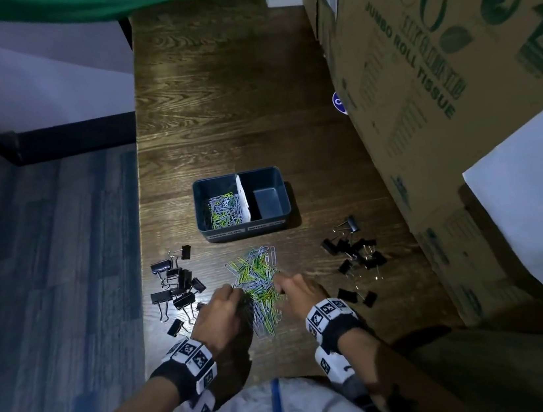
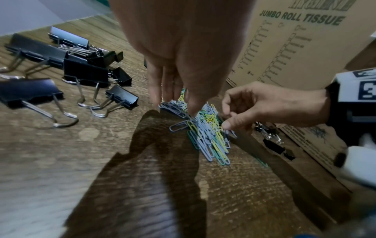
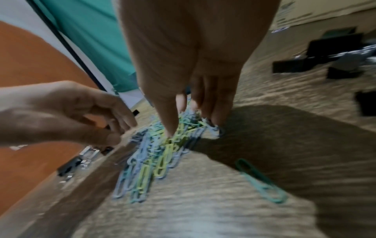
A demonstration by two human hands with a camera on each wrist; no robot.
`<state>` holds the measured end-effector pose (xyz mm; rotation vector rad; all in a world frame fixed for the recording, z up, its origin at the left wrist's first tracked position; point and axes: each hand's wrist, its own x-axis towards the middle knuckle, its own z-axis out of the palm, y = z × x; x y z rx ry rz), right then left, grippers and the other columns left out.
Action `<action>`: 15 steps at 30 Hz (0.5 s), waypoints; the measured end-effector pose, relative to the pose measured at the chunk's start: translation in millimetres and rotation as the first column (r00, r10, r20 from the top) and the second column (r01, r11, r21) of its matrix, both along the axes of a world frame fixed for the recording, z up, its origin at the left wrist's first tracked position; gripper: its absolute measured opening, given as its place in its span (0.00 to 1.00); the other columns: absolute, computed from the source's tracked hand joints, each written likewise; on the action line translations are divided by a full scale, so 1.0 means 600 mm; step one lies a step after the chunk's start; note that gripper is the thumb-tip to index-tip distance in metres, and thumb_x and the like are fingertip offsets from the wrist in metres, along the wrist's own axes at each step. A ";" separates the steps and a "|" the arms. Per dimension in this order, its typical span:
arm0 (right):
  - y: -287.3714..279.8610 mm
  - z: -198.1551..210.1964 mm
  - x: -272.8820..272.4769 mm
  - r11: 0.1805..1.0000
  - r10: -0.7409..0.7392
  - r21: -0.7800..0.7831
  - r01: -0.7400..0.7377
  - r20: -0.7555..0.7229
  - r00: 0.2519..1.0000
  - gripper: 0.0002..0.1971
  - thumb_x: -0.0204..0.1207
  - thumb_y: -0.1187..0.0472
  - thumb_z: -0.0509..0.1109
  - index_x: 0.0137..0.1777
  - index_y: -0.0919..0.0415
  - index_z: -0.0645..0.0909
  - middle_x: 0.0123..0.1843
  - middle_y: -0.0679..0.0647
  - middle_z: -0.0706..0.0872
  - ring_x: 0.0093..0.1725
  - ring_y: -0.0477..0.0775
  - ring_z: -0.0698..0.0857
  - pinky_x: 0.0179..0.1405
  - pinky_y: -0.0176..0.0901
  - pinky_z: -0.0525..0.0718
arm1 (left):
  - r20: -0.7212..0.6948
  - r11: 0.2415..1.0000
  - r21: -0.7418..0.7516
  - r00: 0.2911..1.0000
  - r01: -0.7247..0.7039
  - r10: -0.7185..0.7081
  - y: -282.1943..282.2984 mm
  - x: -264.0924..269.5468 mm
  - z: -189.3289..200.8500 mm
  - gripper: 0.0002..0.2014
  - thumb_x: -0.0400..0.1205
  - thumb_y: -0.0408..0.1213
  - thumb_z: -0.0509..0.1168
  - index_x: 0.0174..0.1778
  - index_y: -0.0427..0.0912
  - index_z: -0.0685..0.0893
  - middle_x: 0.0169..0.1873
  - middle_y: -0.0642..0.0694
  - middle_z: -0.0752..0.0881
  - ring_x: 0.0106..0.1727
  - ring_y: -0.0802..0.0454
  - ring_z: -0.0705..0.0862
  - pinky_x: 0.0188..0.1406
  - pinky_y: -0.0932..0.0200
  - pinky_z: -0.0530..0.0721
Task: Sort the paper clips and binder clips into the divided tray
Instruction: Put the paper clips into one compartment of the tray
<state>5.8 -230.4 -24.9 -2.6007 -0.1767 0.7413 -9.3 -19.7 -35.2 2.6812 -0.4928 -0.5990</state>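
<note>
A pile of blue, green and yellow paper clips (image 1: 259,278) lies on the wooden table (image 1: 233,107) in front of the dark divided tray (image 1: 200,194). The tray's left compartment holds paper clips (image 1: 225,210); its right one shows none. My left hand (image 1: 236,291) digs into the pile's left side, thumb and fingers pinching a bunch of clips (image 2: 173,107). My right hand (image 1: 278,282) grips the pile from the right, thumb and curled fingers closed on clips (image 3: 189,127). Large black binder clips (image 1: 177,287) lie left of the pile, small ones (image 1: 355,253) to its right.
Tall cardboard boxes (image 1: 439,97) wall off the table's right side, close to the small binder clips. The table's left edge (image 1: 143,222) drops to the floor beside the large binder clips. One green paper clip (image 3: 260,180) lies apart from the pile.
</note>
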 end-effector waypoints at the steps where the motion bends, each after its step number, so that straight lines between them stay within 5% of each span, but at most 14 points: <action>1: -0.004 -0.002 0.003 0.999 -0.035 -0.012 0.035 0.029 0.999 0.22 0.75 0.57 0.77 0.65 0.54 0.74 0.64 0.54 0.77 0.60 0.58 0.80 0.59 0.51 0.82 | 0.004 0.999 0.040 1.000 -0.002 0.002 -0.001 0.001 0.002 0.27 0.78 0.40 0.70 0.73 0.43 0.72 0.64 0.43 0.74 0.63 0.45 0.77 0.55 0.56 0.82; 4: -0.011 -0.004 0.009 0.994 -0.073 -0.086 0.073 0.000 0.997 0.43 0.67 0.52 0.83 0.80 0.48 0.64 0.77 0.57 0.64 0.76 0.61 0.67 0.69 0.60 0.75 | -0.071 0.986 0.165 0.997 -0.005 0.017 -0.009 0.010 -0.006 0.51 0.69 0.64 0.73 0.81 0.46 0.54 0.76 0.41 0.62 0.71 0.44 0.70 0.60 0.46 0.84; 7: -0.001 -0.011 0.009 0.986 0.012 -0.166 -0.021 -0.055 0.998 0.53 0.62 0.47 0.86 0.83 0.45 0.57 0.77 0.58 0.62 0.76 0.63 0.65 0.68 0.62 0.76 | -0.102 0.977 0.213 0.995 0.014 0.008 -0.029 0.016 -0.023 0.62 0.64 0.67 0.74 0.84 0.50 0.43 0.82 0.41 0.52 0.75 0.39 0.65 0.62 0.41 0.83; 12: 0.022 -0.017 -0.009 0.991 0.043 -0.128 -0.041 0.014 0.999 0.36 0.70 0.59 0.82 0.76 0.51 0.69 0.77 0.58 0.65 0.75 0.63 0.69 0.69 0.60 0.79 | -0.067 0.985 0.172 0.998 0.012 0.000 -0.051 0.027 -0.025 0.40 0.73 0.33 0.74 0.78 0.47 0.61 0.71 0.40 0.65 0.68 0.40 0.74 0.52 0.49 0.85; 15: 0.016 -0.017 -0.008 0.997 -0.061 -0.041 0.064 0.071 0.996 0.23 0.71 0.68 0.78 0.63 0.50 0.79 0.72 0.52 0.73 0.65 0.57 0.79 0.61 0.51 0.84 | -0.076 0.996 0.021 0.993 -0.084 0.086 -0.048 0.032 -0.014 0.27 0.76 0.25 0.69 0.71 0.41 0.72 0.64 0.41 0.74 0.57 0.42 0.82 0.53 0.55 0.82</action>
